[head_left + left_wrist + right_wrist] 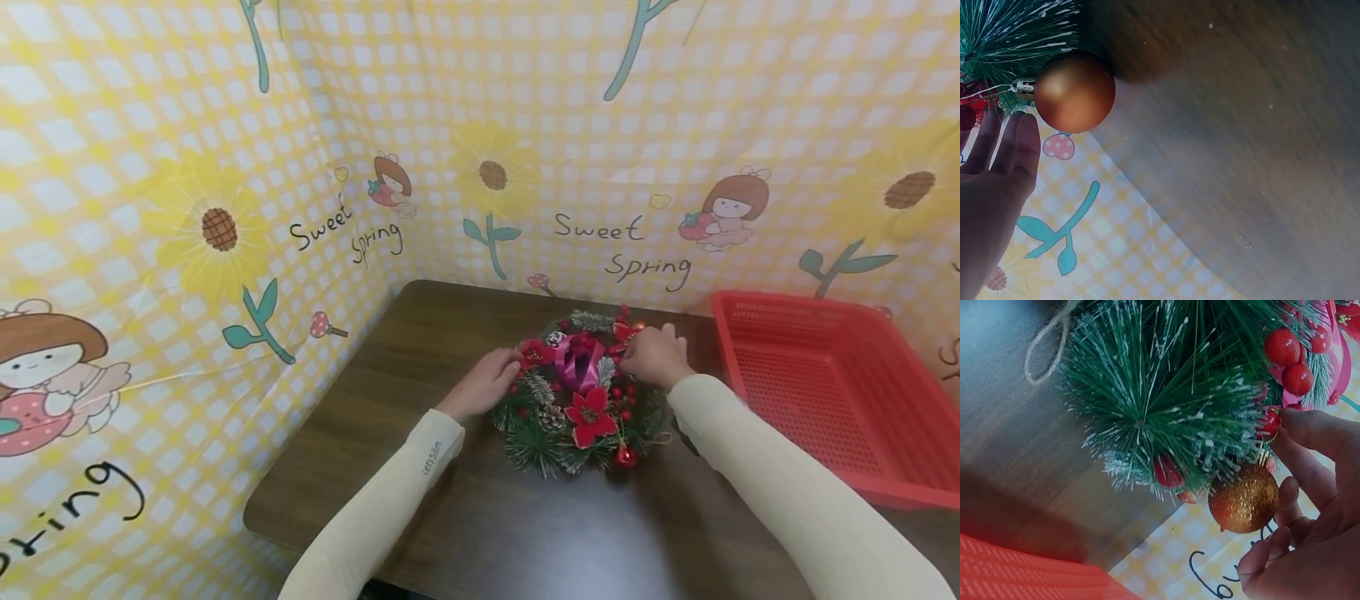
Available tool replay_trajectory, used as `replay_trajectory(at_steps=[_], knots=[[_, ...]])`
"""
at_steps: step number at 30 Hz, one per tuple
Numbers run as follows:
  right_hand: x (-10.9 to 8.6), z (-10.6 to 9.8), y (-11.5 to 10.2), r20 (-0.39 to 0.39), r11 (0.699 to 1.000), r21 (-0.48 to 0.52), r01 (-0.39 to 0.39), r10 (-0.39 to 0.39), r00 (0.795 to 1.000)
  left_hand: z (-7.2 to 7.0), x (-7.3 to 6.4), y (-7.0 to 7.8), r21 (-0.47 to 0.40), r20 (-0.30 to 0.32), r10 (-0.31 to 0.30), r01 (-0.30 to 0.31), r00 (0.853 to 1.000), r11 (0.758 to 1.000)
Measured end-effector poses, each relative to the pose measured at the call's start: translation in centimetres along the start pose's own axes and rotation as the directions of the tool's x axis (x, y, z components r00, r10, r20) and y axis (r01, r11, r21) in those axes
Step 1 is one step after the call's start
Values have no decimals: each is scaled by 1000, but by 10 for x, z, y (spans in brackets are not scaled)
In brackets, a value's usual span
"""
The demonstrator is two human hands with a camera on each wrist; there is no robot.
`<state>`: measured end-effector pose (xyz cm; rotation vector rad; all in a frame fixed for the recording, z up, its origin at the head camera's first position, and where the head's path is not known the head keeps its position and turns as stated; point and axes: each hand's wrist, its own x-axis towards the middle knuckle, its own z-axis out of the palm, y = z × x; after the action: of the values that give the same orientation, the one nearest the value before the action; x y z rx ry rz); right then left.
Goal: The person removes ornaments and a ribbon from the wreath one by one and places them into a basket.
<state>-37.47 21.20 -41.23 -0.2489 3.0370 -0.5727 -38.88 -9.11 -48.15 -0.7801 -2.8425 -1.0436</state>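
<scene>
A green Christmas wreath (543, 450) lies on the table, trimmed with a magenta ribbon bow (579, 364), red poinsettias (590, 417), pinecones and berries. My left hand (486, 385) rests at its left edge with fingers extended. In the left wrist view a bronze bauble (1075, 94) hangs beside those fingers (1022, 140). At the wreath's upper right, my right hand (658, 358) pinches the top of a gold glitter bauble (1244, 499), by its cord and a small red berry (1269, 424). The exact pinch point is partly hidden.
A red plastic basket (825, 408) stands on the right, close to my right forearm. The dark wooden table (465, 517) meets a yellow checked cloth (585, 167) at the back and left. A twine loop (1047, 353) sticks out from the wreath's right side.
</scene>
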Motion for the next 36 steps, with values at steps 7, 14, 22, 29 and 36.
replay_trajectory(at_steps=[7,14,22,29,36], knots=[[4,4,-1,-20,999,-36,5,-6,1000,-2,-1,1,-21,-1,-10,10,1000,1000],[8,4,1,-43,1000,-10,12,-12,999,-2,-1,1,-15,-1,-15,15,1000,1000],[18,7,6,-99,998,12,63,-61,993,-2,0,1,-10,5,-14,14,1000,1000],[22,11,4,-150,995,15,95,-92,984,-2,2,-2,-14,4,-11,11,1000,1000],[29,15,2,-150,996,24,84,-79,985,-1,2,-4,-16,-2,-12,12,1000,1000]])
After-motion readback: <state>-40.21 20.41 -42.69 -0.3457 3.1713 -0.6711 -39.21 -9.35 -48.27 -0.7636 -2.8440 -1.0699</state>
